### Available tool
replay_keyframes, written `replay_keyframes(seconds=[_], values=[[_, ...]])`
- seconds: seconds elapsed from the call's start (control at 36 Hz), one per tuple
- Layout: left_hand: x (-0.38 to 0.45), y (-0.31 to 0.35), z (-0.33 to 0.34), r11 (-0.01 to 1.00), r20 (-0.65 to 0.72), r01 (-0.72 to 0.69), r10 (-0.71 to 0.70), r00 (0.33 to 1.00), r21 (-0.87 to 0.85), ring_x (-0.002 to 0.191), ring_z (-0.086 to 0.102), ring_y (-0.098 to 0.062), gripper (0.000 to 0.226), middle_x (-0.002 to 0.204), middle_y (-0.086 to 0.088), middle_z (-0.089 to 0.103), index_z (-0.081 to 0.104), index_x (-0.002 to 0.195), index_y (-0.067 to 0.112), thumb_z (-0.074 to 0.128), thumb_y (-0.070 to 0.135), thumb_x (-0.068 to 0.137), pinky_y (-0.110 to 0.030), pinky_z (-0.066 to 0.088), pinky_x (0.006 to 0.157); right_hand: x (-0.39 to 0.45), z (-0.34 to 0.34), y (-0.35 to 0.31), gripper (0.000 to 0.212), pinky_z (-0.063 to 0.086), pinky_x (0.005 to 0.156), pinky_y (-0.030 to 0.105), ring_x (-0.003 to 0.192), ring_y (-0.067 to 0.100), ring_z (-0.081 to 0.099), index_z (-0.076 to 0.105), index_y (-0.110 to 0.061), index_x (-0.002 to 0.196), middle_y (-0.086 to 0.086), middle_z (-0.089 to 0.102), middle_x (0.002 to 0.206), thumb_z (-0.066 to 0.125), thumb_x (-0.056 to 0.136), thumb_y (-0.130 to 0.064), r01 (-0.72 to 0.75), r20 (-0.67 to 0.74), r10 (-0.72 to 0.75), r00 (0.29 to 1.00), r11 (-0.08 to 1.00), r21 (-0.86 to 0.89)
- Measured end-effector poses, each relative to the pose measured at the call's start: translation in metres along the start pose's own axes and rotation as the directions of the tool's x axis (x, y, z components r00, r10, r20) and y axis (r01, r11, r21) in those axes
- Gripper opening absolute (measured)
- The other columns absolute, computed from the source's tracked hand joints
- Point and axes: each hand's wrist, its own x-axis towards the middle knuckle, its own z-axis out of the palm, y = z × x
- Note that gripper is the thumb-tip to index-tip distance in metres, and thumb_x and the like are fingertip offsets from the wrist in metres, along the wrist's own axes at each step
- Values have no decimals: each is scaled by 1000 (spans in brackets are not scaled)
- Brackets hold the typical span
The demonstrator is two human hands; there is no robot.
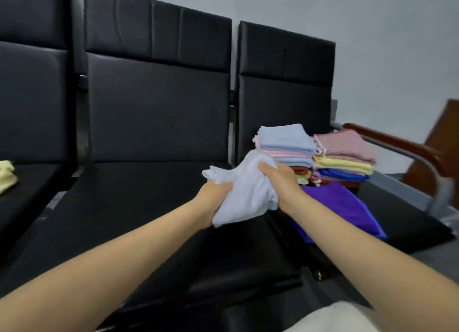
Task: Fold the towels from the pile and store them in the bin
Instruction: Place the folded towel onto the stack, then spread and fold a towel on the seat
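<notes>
Both hands were closed on one pale blue towel (pixel 244 195), bunched and crumpled between them. The left hand (pixel 214 197) gripped its lower near side, and the right hand (pixel 279 180) had its fingers curled over the upper far part. The cloth was held in the air above the front edge of the middle seat (pixel 154 207), close to the gap between that seat and the right one.

I judged this to be the start of a fold: a towel taken up but not yet opened. The next move called for finding two corners and shaking the cloth flat, probably onto the middle seat, before halving it.

The towel looked soft and limp, a thin fleecy cloth that sagged wherever it was not held. The seats were black padded leatherette, smooth and faintly shiny, with flat square backs.

On the right seat, towards its back edge, stood two stacks of towels (pixel 315 152) in blue, pink, yellow and dark red. They looked folded, though the blur left me unsure. A purple towel (pixel 345 210) lay spread at that seat's front left corner. A pale yellow towel (pixel 7 177) lay on the left seat. No bin was in sight.
</notes>
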Motion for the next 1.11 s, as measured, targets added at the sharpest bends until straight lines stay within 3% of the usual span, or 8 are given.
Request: replay_keyframes(seconds=[0.11,0.25,0.44,0.61,0.72,0.81,0.94,1.11], values=[[19,23,60,984,74,-119,130,989,-132,77,63,-16,19,91,-5,65,60,109,8,49,17,97,-21,52,57,5,-76,-17,13,50,73,27,86,24,59,59,-11,98,9,63,98,52,98,-22,70,-182,-99,978,985,-158],[42,35,141,968,196,-213,236,952,-130,106,61,-23,26,115,-4,64,56,119,15,58,12,93,-35,51,91,15,-171,0,29,42,55,19,83,17,57,61,-7,121,9,63,108,55,97,-22,26,-286,-119,951,951,-310],[67,-14,190,885,281,-138,8,960,444,127,47,-31,87,141,-15,47,42,141,11,52,57,68,-31,42,102,16,-217,75,79,35,107,38,137,36,39,20,1,151,20,32,154,50,97,-48,-444,-304,324,896,659,-607],[58,-7,152,869,190,-189,113,975,457,111,58,-30,55,134,-12,50,45,139,13,55,38,91,-35,52,89,12,-187,59,45,37,100,44,128,32,41,48,-13,136,13,50,134,49,98,-37,-145,-322,-274,906,514,-846],[43,11,91,990,123,-11,-7,992,143,78,55,-15,19,98,-5,57,56,113,15,52,25,97,-28,50,68,10,-127,33,13,44,75,31,82,16,60,66,-15,93,0,67,88,54,96,-18,183,-140,-304,942,816,-548],[30,18,31,996,52,-16,11,999,87,83,58,-15,18,99,-3,57,57,113,15,52,25,99,-27,51,68,3,-53,17,25,46,58,24,53,10,55,65,-14,76,0,62,63,51,96,-11,114,56,-105,993,974,-194],[12,17,-84,941,-204,-169,234,951,293,81,60,-10,15,99,5,60,61,107,25,51,24,97,-24,48,63,-15,84,8,23,41,48,18,48,6,53,67,-14,87,-2,60,62,49,100,-22,-9,331,1,944,1000,22],[-15,2,-228,961,-541,-80,216,813,264,65,54,-11,12,85,0,58,61,94,22,50,22,95,-24,43,55,-42,222,-6,24,41,49,17,54,7,53,66,-12,97,-1,60,67,46,102,-23,-2,529,-11,849,1000,24]])
